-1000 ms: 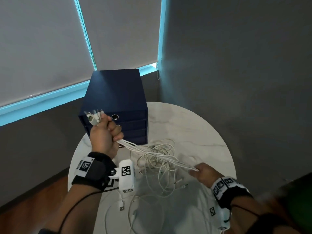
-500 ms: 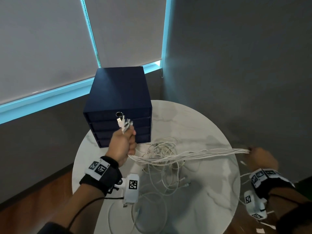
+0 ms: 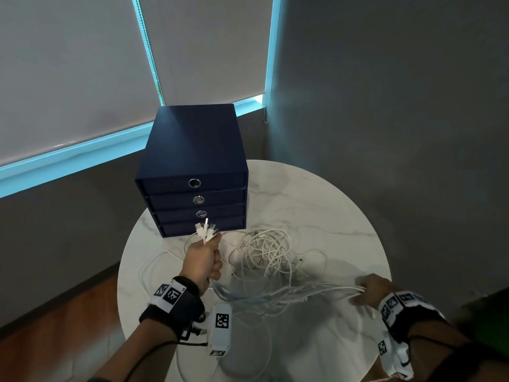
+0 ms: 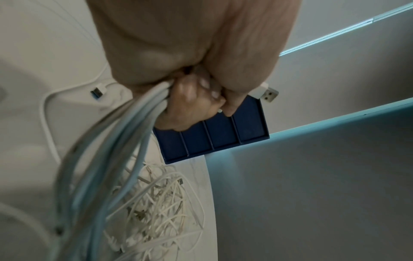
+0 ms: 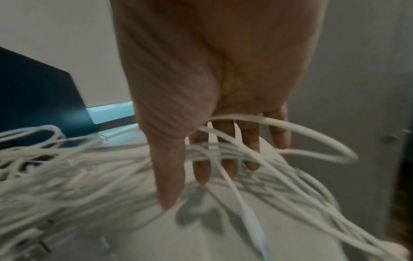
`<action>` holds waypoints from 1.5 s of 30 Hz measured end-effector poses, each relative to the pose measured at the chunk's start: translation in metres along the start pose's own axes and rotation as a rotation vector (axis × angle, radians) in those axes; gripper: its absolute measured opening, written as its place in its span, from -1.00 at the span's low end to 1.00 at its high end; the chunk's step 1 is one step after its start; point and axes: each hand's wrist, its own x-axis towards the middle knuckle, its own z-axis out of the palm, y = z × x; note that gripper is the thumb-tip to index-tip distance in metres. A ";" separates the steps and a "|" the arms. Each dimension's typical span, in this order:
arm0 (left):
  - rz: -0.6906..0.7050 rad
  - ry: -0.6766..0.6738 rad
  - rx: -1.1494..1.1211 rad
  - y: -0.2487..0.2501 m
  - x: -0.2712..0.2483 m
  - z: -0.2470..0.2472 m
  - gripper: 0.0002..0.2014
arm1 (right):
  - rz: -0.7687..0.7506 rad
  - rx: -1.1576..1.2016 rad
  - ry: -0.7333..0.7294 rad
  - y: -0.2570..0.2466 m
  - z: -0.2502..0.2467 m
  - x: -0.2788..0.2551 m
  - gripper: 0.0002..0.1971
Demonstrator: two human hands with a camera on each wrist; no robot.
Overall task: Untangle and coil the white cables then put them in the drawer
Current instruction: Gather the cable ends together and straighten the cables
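My left hand (image 3: 212, 261) grips a bundle of white cables (image 3: 289, 295) in a fist just in front of the navy drawer unit (image 3: 192, 150), with several plug ends (image 3: 205, 230) sticking up out of it. The left wrist view shows the fingers (image 4: 196, 98) curled round the strands (image 4: 116, 141). The bundle sags low across the table to my right hand (image 3: 363, 289) near the right edge. There the fingers (image 5: 223, 159) are straight and spread, and the cables (image 5: 245, 146) run across and between them. A loose tangle (image 3: 264, 252) lies between my hands. All the drawers are closed.
The round white marble table (image 3: 344, 210) stands in a corner, with grey walls behind and to the right. More loose cable loops (image 3: 154, 268) trail over its left and front parts. A USB plug (image 4: 98, 91) lies on the tabletop. Wooden floor (image 3: 55, 326) shows at lower left.
My left hand has dropped from in front of the drawers to near the tabletop. My right hand swung out past the table's right edge, then came back in, and the taut bundle now sags.
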 end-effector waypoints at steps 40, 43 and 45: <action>0.012 0.102 -0.135 -0.016 -0.021 -0.068 -0.71 | -0.862 -0.021 0.094 -0.307 0.063 -0.046 -0.93; 0.071 0.081 -0.096 -0.009 -0.018 -0.059 -0.74 | -0.776 0.505 0.170 -0.303 0.030 -0.046 -0.85; 0.100 0.070 -0.104 -0.004 -0.016 -0.050 -0.76 | -0.688 0.879 0.127 -0.301 0.010 -0.052 -0.83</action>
